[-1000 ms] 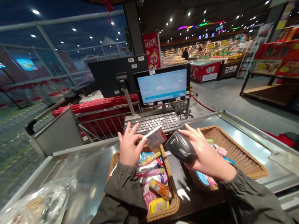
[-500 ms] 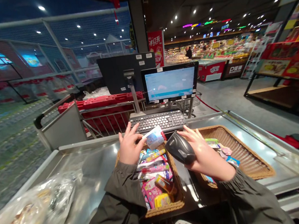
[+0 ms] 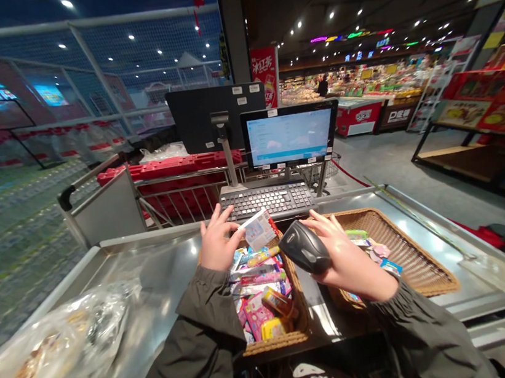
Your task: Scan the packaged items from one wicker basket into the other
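Note:
My left hand (image 3: 216, 241) pinches a small white, blue and red package (image 3: 258, 230) by its left edge, above the far end of the left wicker basket (image 3: 299, 300). That basket holds several colourful packets and a brown bottle (image 3: 277, 302). A black handheld scanner (image 3: 304, 247) is in my right hand (image 3: 348, 257), its head pointing left near the package but apart from it. The right wicker basket (image 3: 410, 255), partly behind my right hand, has several small packets at its left side.
A keyboard (image 3: 267, 202) and a lit monitor (image 3: 291, 136) stand beyond the baskets. Clear plastic bags (image 3: 60, 351) lie on the metal counter (image 3: 161, 275) at left. Behind are a cart with red crates (image 3: 175, 168) and store shelves at right.
The package has turned slightly in my left hand, showing its printed face more flatly. The scanner stays in my right hand. The whole view has shifted slightly.

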Demonstrator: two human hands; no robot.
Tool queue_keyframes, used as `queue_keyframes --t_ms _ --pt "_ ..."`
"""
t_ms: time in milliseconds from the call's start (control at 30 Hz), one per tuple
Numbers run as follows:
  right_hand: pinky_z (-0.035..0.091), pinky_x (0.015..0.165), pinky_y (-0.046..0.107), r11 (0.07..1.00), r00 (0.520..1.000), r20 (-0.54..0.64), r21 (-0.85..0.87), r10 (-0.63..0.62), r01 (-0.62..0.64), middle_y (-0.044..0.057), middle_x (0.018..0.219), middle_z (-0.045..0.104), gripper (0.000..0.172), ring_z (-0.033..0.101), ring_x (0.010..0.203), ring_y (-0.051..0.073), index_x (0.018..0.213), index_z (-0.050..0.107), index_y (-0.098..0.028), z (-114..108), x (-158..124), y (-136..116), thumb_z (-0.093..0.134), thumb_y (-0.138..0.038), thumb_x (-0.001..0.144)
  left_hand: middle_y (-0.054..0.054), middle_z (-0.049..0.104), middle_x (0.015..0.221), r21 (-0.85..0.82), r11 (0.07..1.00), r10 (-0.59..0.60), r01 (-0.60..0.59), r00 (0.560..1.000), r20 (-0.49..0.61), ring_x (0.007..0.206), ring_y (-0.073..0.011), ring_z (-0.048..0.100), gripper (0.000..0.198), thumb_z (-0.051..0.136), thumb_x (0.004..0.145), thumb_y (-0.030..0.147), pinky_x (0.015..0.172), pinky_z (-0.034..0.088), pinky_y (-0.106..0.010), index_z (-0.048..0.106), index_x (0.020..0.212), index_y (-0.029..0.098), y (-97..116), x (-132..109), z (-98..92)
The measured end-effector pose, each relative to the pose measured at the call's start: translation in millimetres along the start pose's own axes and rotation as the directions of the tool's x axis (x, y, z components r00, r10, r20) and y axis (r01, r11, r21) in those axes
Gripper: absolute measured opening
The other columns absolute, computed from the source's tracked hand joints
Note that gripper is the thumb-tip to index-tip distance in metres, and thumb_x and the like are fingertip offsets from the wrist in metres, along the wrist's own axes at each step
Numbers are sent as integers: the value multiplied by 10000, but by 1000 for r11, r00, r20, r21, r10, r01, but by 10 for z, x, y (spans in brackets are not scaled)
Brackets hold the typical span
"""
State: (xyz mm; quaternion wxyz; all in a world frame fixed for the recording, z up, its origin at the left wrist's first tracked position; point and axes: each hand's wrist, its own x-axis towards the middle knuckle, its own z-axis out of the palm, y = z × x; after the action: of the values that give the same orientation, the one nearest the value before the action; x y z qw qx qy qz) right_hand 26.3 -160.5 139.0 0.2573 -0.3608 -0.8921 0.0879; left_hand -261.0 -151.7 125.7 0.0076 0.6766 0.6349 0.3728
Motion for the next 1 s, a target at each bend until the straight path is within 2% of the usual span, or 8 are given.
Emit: queue_keyframes --t_ms 200,333,533,667,833,1000 --pt "185 1120 704 1000 999 40 8 11 -12 145 1427 489 592 248 1446 404 1299 559 -196 35 -15 -4 605 -231 710 -37 530 1431 -9 998 -61 62 992 108 1442 -334 297 177 578 839 312 1085 167 -744 663 709 227 -133 -53 22" --pt "175 1119 707 999 996 83 32 11 -14 145 1416 497 566 244 1448 407 1265 587 -199 102 -30 7 621 -233 701 -35 537 1425 13 996 -94 93 977 194 1442 -342 293 179 581 831 314 1074 160 -758 680 708 231 -255 -119 46" --pt "186 1118 701 999 995 101 52 4 -10 143 1425 489 529 251 1444 412 1230 602 -200 188 -33 -5 628 -236 703 -54 560 1402 65 978 -210 200 945 250 1435 -358 301 179 586 812 292 1062 142 -770 702 689 234 -635 -212 127" --pt "188 1108 714 997 994 112 74 -8 -1 142 1410 507 563 244 1444 418 1281 565 -204 245 -13 -18 639 -255 725 -55 591 1369 136 946 -322 295 908 267 1422 -346 334 192 592 793 265 1100 191 -716 686 630 223 -895 -296 204" --pt "167 1102 730 996 991 129 85 -19 8 133 1401 513 554 255 1434 432 1260 588 -225 312 21 -40 666 -245 711 -40 636 1314 189 913 -401 363 884 240 1405 -305 379 217 597 789 276 1140 300 -565 679 595 225 -1133 -387 256" --pt "184 1095 729 997 989 144 71 -25 14 132 1404 507 525 248 1438 425 1235 606 -226 375 58 -59 662 -239 713 -63 605 1354 241 874 -466 423 870 163 1411 -371 344 300 562 824 334 1109 227 -686 660 571 204 -1289 -422 305"
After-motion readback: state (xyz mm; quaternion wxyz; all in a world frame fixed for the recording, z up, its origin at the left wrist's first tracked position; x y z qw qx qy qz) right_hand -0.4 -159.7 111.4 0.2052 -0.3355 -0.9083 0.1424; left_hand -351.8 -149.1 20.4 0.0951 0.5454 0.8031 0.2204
